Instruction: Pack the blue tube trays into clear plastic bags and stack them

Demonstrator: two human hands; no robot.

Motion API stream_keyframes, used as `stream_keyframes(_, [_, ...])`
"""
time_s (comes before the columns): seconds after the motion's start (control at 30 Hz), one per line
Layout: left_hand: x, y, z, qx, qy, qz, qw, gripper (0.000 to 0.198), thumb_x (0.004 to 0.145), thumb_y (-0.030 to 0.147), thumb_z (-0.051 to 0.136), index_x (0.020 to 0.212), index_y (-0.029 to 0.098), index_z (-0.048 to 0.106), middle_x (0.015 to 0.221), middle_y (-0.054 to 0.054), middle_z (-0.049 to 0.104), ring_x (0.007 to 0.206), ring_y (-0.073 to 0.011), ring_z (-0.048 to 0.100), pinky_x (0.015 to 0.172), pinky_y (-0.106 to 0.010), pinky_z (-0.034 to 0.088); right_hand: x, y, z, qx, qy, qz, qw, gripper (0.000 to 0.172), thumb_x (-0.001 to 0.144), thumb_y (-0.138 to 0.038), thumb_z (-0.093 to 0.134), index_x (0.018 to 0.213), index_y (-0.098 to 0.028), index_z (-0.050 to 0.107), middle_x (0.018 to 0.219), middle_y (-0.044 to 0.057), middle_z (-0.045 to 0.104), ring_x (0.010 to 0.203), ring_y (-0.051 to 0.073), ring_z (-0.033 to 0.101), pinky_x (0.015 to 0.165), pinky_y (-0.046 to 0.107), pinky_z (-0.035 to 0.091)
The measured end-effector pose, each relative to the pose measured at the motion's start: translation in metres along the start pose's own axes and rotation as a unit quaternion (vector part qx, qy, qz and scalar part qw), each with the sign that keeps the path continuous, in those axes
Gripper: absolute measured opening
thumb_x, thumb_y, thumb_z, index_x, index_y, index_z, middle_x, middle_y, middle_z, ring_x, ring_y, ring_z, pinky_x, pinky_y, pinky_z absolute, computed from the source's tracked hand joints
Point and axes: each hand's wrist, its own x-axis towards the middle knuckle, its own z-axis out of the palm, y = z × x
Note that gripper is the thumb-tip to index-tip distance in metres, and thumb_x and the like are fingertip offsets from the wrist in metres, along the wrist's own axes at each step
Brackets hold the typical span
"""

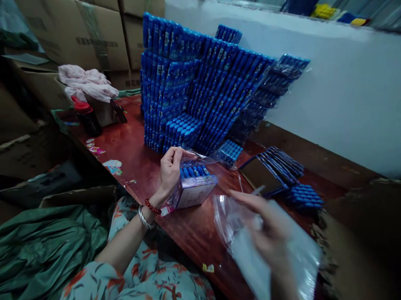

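My left hand is closed, thumb against fingers, on the edge of a clear plastic bag. Just below it, a pale purple display box filled with small blue packs stands at the table's front edge, with clear film around it. My right hand is smeared by motion over a pile of flat clear plastic bags; its grip cannot be made out. Tall stacks of blue packs rise behind the box.
Flat folded display boxes and a small block of blue packs lie at the right. A red-capped bottle and pink cloth are at the left. Brown cartons stand behind, beside a white wall.
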Motion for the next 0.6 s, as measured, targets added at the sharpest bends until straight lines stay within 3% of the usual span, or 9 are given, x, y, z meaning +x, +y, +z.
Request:
stream_keyframes(0.07, [0.000, 0.001, 0.001, -0.002, 0.005, 0.001, 1.000, 0.028, 0.089, 0.040, 0.052, 0.076, 0.016, 0.058, 0.073, -0.001, 0.069, 0.069, -0.0148, 0.068, 0.073, -0.030, 0.055, -0.007, 0.010, 0.036, -0.112, -0.075, -0.062, 0.989, 0.051, 0.083, -0.006, 0.044, 0.129, -0.025, 0.052, 0.134, 0.007, 0.054, 0.130, 0.028, 0.043, 0.106, 0.051, 0.038])
stream_keyframes(0.13, [-0.005, 0.003, 0.001, 0.008, 0.005, 0.000, 1.000, 0.028, 0.089, 0.041, 0.052, 0.076, 0.017, 0.057, 0.070, -0.001, 0.069, 0.066, -0.0144, 0.067, 0.071, -0.029, 0.054, -0.004, 0.027, 0.077, -0.233, -0.104, -0.097, 0.962, 0.059, 0.081, -0.002, 0.039, 0.138, -0.018, 0.041, 0.143, 0.012, 0.043, 0.138, 0.030, 0.029, 0.109, 0.057, 0.028])
stream_keyframes(0.2, [-0.016, 0.003, -0.002, 0.048, -0.008, 0.003, 0.999, 0.029, 0.089, 0.041, 0.051, 0.074, 0.017, 0.058, 0.069, -0.001, 0.068, 0.066, -0.0140, 0.066, 0.070, -0.026, 0.052, 0.003, 0.043, 0.111, -0.299, -0.086, -0.081, 0.947, 0.057, 0.083, -0.004, 0.041, 0.139, -0.014, 0.037, 0.142, 0.014, 0.043, 0.138, 0.029, 0.028, 0.110, 0.059, 0.024])
stream_keyframes(0.27, [-0.033, -0.001, -0.005, 0.107, -0.035, 0.010, 0.994, 0.031, 0.090, 0.041, 0.051, 0.072, 0.017, 0.060, 0.069, -0.002, 0.068, 0.068, -0.0136, 0.065, 0.069, -0.024, 0.050, 0.010, 0.055, 0.131, -0.317, -0.063, -0.065, 0.944, 0.051, 0.087, -0.009, 0.042, 0.137, -0.014, 0.040, 0.137, 0.014, 0.048, 0.135, 0.027, 0.032, 0.112, 0.058, 0.020])
stream_keyframes(0.37, [-0.064, -0.015, -0.012, 0.150, -0.071, 0.014, 0.986, 0.032, 0.092, 0.038, 0.048, 0.074, 0.016, 0.063, 0.072, -0.003, 0.068, 0.067, -0.0126, 0.063, 0.067, -0.022, 0.049, 0.016, 0.065, 0.136, -0.260, -0.026, -0.058, 0.963, 0.045, 0.090, -0.015, 0.041, 0.135, -0.016, 0.043, 0.133, 0.012, 0.052, 0.132, 0.025, 0.035, 0.113, 0.054, 0.020])
stream_keyframes(0.43, [-0.080, -0.028, -0.016, 0.155, -0.089, 0.032, 0.983, 0.031, 0.094, 0.033, 0.044, 0.080, 0.017, 0.065, 0.074, -0.003, 0.069, 0.065, -0.0116, 0.063, 0.066, -0.022, 0.049, 0.014, 0.072, 0.129, -0.154, 0.001, -0.053, 0.987, 0.045, 0.089, -0.018, 0.041, 0.134, -0.019, 0.047, 0.132, 0.010, 0.054, 0.131, 0.024, 0.038, 0.111, 0.050, 0.026])
stream_keyframes(0.5, [-0.091, -0.040, -0.020, 0.172, -0.138, 0.093, 0.971, 0.026, 0.095, 0.026, 0.042, 0.086, 0.017, 0.065, 0.079, -0.004, 0.070, 0.072, -0.0126, 0.065, 0.071, -0.023, 0.051, 0.008, 0.077, 0.119, -0.006, 0.017, -0.016, 1.000, 0.043, 0.085, -0.018, 0.043, 0.126, -0.023, 0.057, 0.124, 0.007, 0.061, 0.124, 0.023, 0.047, 0.106, 0.046, 0.035])
stream_keyframes(0.6, [-0.097, -0.051, -0.023, 0.203, -0.236, 0.209, 0.927, 0.020, 0.092, 0.015, 0.042, 0.093, 0.017, 0.062, 0.090, -0.007, 0.071, 0.091, -0.0161, 0.065, 0.084, -0.030, 0.051, -0.002, 0.079, 0.103, 0.190, 0.107, 0.117, 0.969, 0.035, 0.073, -0.015, 0.045, 0.093, -0.022, 0.074, 0.100, 0.006, 0.071, 0.104, 0.023, 0.060, 0.093, 0.042, 0.046])
